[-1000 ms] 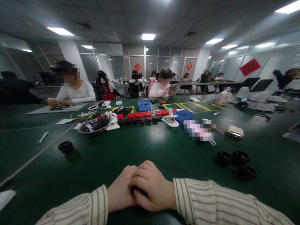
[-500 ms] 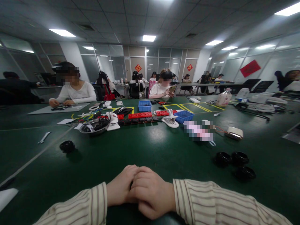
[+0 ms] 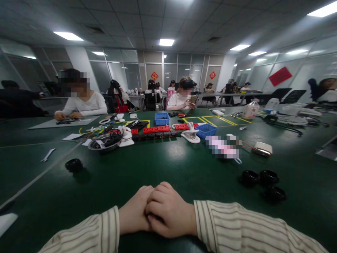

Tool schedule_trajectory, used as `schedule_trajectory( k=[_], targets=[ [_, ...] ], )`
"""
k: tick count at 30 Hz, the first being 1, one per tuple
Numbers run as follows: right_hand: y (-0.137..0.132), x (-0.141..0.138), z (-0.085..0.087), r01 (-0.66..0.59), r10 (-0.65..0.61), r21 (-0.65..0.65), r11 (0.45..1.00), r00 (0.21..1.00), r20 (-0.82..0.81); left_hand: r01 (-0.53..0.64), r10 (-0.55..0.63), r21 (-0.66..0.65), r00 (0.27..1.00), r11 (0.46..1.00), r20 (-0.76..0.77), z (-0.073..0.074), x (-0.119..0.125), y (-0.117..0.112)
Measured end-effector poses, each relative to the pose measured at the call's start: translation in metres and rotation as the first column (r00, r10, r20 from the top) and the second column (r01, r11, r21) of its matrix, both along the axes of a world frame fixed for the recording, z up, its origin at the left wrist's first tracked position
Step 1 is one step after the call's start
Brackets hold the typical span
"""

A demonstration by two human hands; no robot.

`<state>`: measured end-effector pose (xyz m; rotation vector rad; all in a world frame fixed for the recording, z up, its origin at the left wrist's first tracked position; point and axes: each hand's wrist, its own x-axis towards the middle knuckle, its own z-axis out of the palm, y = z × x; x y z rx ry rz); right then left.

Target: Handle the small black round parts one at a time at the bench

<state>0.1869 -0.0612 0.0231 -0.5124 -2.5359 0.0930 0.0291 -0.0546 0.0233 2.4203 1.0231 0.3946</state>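
My left hand (image 3: 135, 211) rests at the near edge of the green table, its fingers mostly hidden behind the other hand. Over it lies my right hand (image 3: 171, 214), closed, with its curled fingers wrapped across the left one. No tool or part shows in either hand. Farther left on the table sits a black ring-shaped part (image 3: 74, 165). To the right is a group of 3 similar pieces: one black ring (image 3: 249, 178), a second black ring (image 3: 269, 176) beside it, and a third black ring (image 3: 275, 193) nearer to me.
Across the middle stand a metal bowl of cables (image 3: 102, 146), red power strips (image 3: 156, 129), a white clip base (image 3: 191, 135) and a blue bin (image 3: 206, 130). A wrench (image 3: 48, 155) lies left; a power bank (image 3: 262, 149) lies right. Co-workers sit opposite.
My right hand has risen slightly and shifted its fingers over the left hand. The view has moved a little; the objects on the table stay in place.
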Motion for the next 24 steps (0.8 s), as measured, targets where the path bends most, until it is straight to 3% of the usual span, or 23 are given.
schedule_trajectory(
  k=[6,11,16,21,24],
  targets=[
    [0.0020,-0.0012,-0.0041,-0.210,0.204,0.055,0.976,0.974,0.094,0.021,-0.022,-0.013,0.998,1.000,-0.064,0.0030,-0.0030,0.0029],
    [0.0027,-0.0006,-0.0042,-0.254,0.252,0.069,0.965,0.967,0.036,0.039,-0.038,0.014,0.997,0.999,-0.069,-0.0007,-0.0053,0.0048],
    [0.0022,0.0027,0.0026,-0.130,0.133,0.055,0.990,0.990,-0.053,0.095,-0.092,0.093,0.995,0.991,-0.034,-0.0047,-0.0028,0.0008],
    [0.0053,0.0048,0.0037,0.080,-0.077,0.035,0.996,0.994,-0.076,0.009,-0.010,0.056,1.000,0.998,0.013,-0.0049,0.0009,-0.0033],
    [0.0062,0.0043,0.0014,0.108,-0.107,0.022,0.994,0.994,-0.036,-0.008,0.007,0.046,1.000,0.999,0.009,-0.0043,0.0009,-0.0024]
  ],
)
